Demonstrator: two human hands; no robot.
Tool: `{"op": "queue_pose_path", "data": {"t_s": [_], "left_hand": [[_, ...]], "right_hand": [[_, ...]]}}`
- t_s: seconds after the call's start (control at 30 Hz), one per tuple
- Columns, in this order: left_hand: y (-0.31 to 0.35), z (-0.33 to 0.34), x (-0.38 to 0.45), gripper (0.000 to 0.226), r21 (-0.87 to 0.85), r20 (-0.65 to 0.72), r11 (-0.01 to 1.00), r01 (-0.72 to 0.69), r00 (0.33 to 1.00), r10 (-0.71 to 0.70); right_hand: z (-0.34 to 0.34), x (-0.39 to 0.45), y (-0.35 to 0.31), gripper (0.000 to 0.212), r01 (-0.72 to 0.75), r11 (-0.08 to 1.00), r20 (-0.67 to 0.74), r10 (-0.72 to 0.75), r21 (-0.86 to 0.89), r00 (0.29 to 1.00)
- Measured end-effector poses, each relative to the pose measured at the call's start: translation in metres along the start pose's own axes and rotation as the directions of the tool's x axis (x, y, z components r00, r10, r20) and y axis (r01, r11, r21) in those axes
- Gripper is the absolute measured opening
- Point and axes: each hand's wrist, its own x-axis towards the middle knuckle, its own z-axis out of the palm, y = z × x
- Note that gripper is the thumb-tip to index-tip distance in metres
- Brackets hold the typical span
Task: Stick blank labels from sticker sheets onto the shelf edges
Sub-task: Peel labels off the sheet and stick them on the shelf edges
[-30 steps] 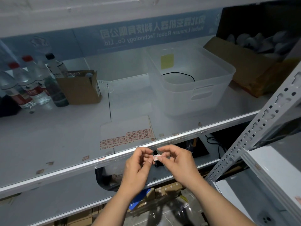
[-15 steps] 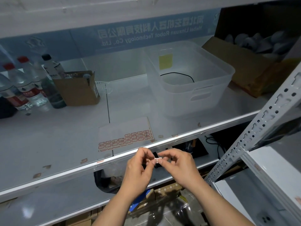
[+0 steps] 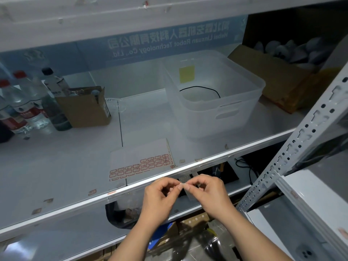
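In the head view, the left hand (image 3: 160, 194) and the right hand (image 3: 209, 193) pinch one small label (image 3: 183, 184) between fingertips, just below the shelf edge (image 3: 235, 152). The sticker sheet (image 3: 141, 162) lies on the shelf. The step seems to be preparing the label; next it must be pressed flat on the edge.

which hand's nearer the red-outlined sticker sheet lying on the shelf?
Left. The left hand is just below-right of the red-outlined sticker sheet, in front of the shelf edge; the right hand is farther right.
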Motion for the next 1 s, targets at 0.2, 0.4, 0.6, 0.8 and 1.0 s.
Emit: {"op": "queue_pose_path", "data": {"t_s": [0.2,0.4,0.6,0.8,1.0], "left_hand": [[-0.003,0.013,-0.001,0.012,-0.018,-0.053,1.0,-0.016,0.999,0.015],[-0.003,0.033,0.0,0.009,0.057,-0.129,0.997,-0.046,0.99,0.053],[-0.008,0.055,-0.003,0.04,0.264,-0.073,0.954,-0.144,0.983,0.169],[-0.015,0.067,-0.004,0.054,0.359,-0.006,0.921,-0.152,0.986,0.165],[-0.017,0.074,-0.005,0.057,0.369,0.003,0.919,-0.139,0.989,0.149]], "right_hand": [[-0.004,-0.004,0.011,0.004,-0.009,1.0,-0.02,0.008,-0.021,1.0],[-0.013,-0.004,0.021,0.007,-0.03,0.998,-0.067,0.026,-0.057,0.997],[-0.026,-0.007,0.033,0.008,-0.074,0.995,-0.093,0.068,-0.062,0.993],[-0.035,-0.007,0.04,0.006,-0.09,0.995,-0.088,0.085,-0.054,0.992],[-0.035,-0.008,0.048,0.007,-0.131,0.99,-0.077,0.128,-0.042,0.989]]}}
